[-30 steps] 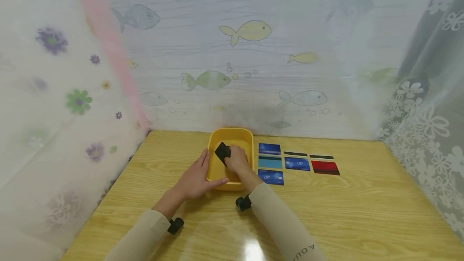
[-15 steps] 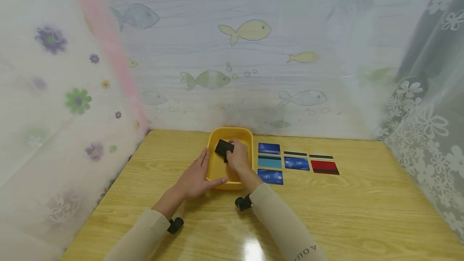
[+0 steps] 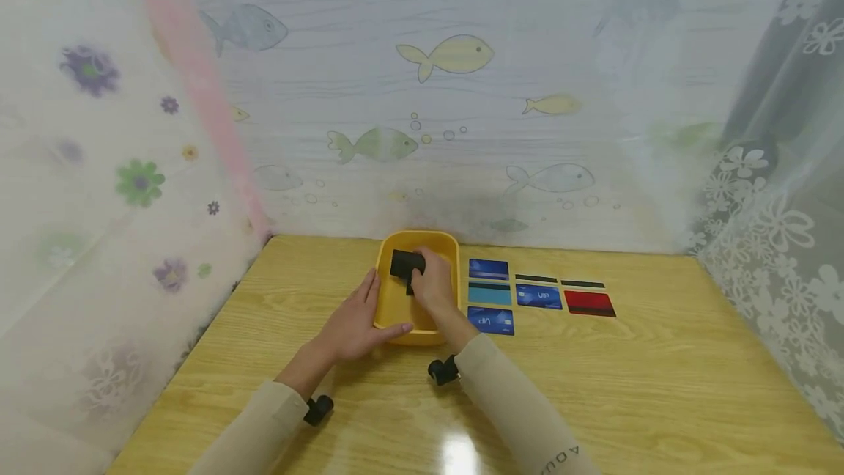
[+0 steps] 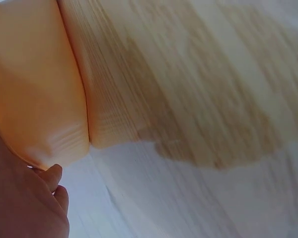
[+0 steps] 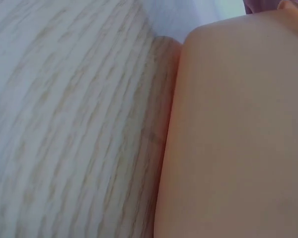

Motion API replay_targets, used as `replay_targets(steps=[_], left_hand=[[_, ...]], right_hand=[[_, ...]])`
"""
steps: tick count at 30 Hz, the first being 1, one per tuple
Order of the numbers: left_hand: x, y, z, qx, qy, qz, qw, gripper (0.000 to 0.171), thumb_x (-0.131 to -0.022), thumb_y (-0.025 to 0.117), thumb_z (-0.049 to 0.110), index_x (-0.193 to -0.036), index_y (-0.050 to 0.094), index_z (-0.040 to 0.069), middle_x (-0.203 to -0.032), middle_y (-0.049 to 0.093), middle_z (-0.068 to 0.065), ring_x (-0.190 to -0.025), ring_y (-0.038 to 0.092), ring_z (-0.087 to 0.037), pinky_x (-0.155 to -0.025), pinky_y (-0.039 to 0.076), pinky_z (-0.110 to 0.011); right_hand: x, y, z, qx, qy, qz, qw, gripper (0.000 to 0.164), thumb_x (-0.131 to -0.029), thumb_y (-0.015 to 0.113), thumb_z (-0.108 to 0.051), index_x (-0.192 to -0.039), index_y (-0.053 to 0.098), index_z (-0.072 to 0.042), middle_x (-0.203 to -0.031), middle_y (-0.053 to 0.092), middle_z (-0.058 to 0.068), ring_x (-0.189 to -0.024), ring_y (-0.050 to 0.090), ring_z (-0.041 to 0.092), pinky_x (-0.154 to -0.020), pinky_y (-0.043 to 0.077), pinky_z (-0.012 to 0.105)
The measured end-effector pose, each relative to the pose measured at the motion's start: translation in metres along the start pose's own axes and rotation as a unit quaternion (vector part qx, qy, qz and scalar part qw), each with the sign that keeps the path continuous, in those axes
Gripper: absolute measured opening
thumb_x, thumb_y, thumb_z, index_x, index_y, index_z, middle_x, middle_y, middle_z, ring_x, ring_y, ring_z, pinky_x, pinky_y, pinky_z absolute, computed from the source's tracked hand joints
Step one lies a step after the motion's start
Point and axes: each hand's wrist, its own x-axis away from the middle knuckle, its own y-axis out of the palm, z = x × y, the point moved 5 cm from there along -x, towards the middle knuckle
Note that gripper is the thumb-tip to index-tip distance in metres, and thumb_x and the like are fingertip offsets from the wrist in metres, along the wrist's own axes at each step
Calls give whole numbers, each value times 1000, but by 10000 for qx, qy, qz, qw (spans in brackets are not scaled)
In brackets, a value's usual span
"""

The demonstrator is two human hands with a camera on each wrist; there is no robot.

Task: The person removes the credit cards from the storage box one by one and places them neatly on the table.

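Note:
In the head view, a yellow plastic bin [image 3: 395, 314] stands on the wooden table near the back wall. My left hand [image 3: 352, 325] lies along the bin's left side with straight fingers, its thumb across the front rim. Inside the bin, my right hand [image 3: 434, 283] grips a small black blocky object [image 3: 406, 264] whose kind I cannot make out; part of it is hidden by the fingers. Fingertips of the left hand [image 4: 27, 208] touch the bin's wall [image 4: 39, 89] in the left wrist view. The right wrist view mostly holds the bin's outer wall [image 5: 233, 124].
Right of the bin lie several flat cards: a blue card [image 3: 488, 269], a light-blue card [image 3: 489, 293], a blue VIP card [image 3: 491, 321], another VIP card [image 3: 539, 297] and a red card [image 3: 590, 303]. Two dark strips [image 3: 536, 278] lie behind. A patterned curtain [image 3: 461, 130] borders the table.
The black object has turned in my right hand, from slanting to nearly level, and sits slightly higher in view. My left hand has stayed at the bin.

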Motion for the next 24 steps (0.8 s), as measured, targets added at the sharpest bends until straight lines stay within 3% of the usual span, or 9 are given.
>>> replay_targets(steps=[11, 24], left_hand=[[0, 0, 0, -81, -27, -51, 10000, 123, -86, 51, 84, -163, 8, 0, -172, 1, -14, -154, 22, -39, -121, 29, -55], [1, -1, 0, -8, 35, -66, 10000, 123, -85, 50, 86, -163, 7, 0, -171, 1, -16, -154, 21, -40, -121, 28, -55]], right_hand=[[0, -5, -5, -89, -138, 113, 9998, 38, -95, 63, 7, -132, 65, -3, -129, 67, 19, -119, 62, 38, -102, 51, 51], [6, -19, -7, -151, -7, -457, 9988, 40, -97, 59, 5, -137, 61, -1, -136, 62, 19, -126, 58, 38, -102, 51, 53]])
